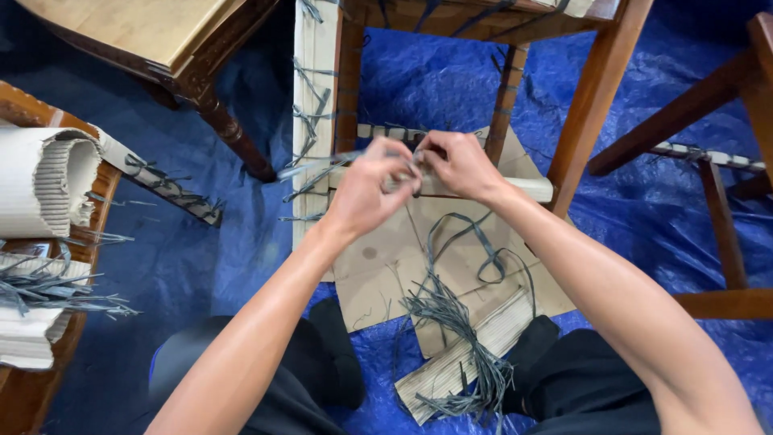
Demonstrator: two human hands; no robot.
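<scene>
Grey woven cord strand (pixel 407 173), pinched between the fingertips of the left hand (pixel 366 193) and the right hand (pixel 459 165), both grips closed on it at the pale rail (pixel 527 188) of a brown wooden chair frame (pixel 600 76). Below lie loose grey cord scraps (pixel 451 322) on flattened brown cardboard (pixel 378 266), over a blue tarpaulin (pixel 668 209).
</scene>
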